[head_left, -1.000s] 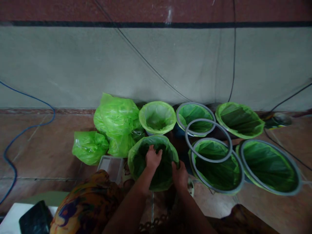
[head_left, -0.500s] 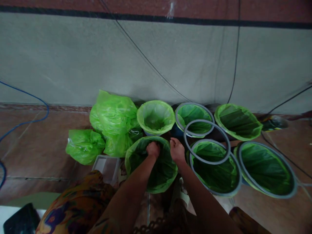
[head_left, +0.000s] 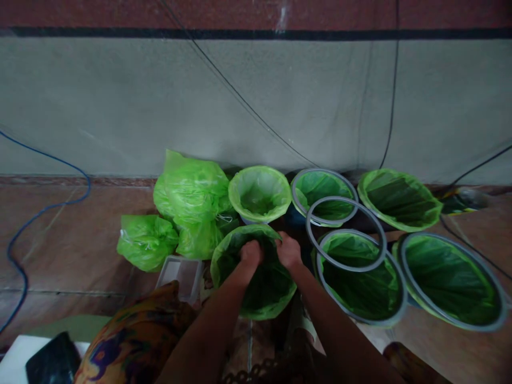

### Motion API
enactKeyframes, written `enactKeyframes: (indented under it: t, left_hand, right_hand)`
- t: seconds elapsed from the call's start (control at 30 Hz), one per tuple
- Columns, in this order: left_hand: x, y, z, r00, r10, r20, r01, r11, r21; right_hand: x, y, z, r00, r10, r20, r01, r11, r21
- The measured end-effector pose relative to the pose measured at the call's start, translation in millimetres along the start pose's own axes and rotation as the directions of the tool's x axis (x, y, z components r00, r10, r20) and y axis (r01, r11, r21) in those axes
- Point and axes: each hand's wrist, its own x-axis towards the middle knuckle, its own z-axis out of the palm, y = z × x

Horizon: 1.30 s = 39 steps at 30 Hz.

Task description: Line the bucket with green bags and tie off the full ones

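Observation:
A round bin lined with a green bin liner (head_left: 230,288) stands between my knees, the liner folded over its rim. My left hand (head_left: 252,253) is inside its mouth with curled fingers; what they hold, if anything, is hidden. At the right side of the rim, my right hand (head_left: 288,249) pinches the liner's edge. Just behind is a smaller bin with a pale green liner (head_left: 259,205). A loose grey ring (head_left: 312,229) lies across two lined bins on the right.
Filled green bags (head_left: 192,186) and a smaller tied bag (head_left: 146,242) sit on the left, near a clear plastic box (head_left: 180,277). More lined bins, some with grey rings (head_left: 498,298), stand to the right. A blue cable (head_left: 48,207) crosses the floor; dark cables hang along the wall.
My right hand has moved down and slightly left onto the liner's rim. My left hand stays inside the bin. The whole view has shifted slightly.

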Motion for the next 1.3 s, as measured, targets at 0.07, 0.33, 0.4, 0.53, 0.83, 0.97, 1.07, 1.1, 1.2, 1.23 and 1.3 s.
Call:
enactKeyframes:
  t: [0.07, 0.33, 0.4, 0.53, 0.83, 0.97, 1.07, 1.1, 1.2, 1.23, 1.3]
  left_hand:
    - [-15, 7, -14.4, 0.995, -0.015, -0.098, 0.014, 1.0, -0.01]
    - [-5, -16, -77.8, 0.825, -0.095, -0.557, 0.078, 0.996, -0.053]
    - [2, -30, -80.2, 0.872, -0.123, -0.474, 0.125, 0.992, -0.028]
    - [5, -50, -66.1, 0.962, -0.078, -0.262, 0.078, 0.997, -0.008]
    - [1, -48, -59.4, 0.968, -0.045, -0.246, 0.068, 0.994, 0.084]
    - [-3, -43, -71.4, 0.953, -0.019, -0.303, 0.035, 0.998, 0.049]
    - [-2, -49, -75.9, 0.944, -0.061, -0.326, 0.022, 0.992, -0.122]
    - [-1, -53, -76.5, 0.941, -0.092, -0.326, 0.026, 0.98, -0.199]
    - [3, -62, -78.0, 0.933, -0.197, -0.303, 0.081, 0.932, -0.354]
    - [4, -63, -78.8, 0.932, -0.216, -0.291, 0.104, 0.928, -0.357]
    - [5, -60, -80.8, 0.939, -0.202, -0.28, 0.122, 0.952, -0.28]
  right_hand:
    - [1, -4, -4, 0.997, -0.033, -0.073, 0.033, 0.999, 0.007]
    - [26, -37, -9, 0.957, -0.237, -0.17, 0.25, 0.966, 0.063]
    - [30, -38, -4, 0.964, -0.246, -0.099, 0.251, 0.967, 0.048]
    - [33, -33, 3, 0.966, -0.25, -0.058, 0.252, 0.967, 0.039]
    - [27, -25, -4, 0.986, -0.157, -0.058, 0.156, 0.988, -0.018]
    - [1, -6, 2, 0.981, 0.043, -0.189, -0.036, 0.999, 0.039]
    - [-30, 9, 6, 0.968, 0.168, -0.187, -0.159, 0.985, 0.064]
    - [-39, 13, 5, 0.966, 0.192, -0.171, -0.183, 0.981, 0.063]
    - [-54, 17, -3, 0.955, 0.192, -0.225, -0.181, 0.981, 0.069]
    - [-52, 15, -8, 0.947, 0.165, -0.275, -0.147, 0.986, 0.084]
    - [-38, 6, -18, 0.931, 0.073, -0.358, -0.032, 0.992, 0.12]
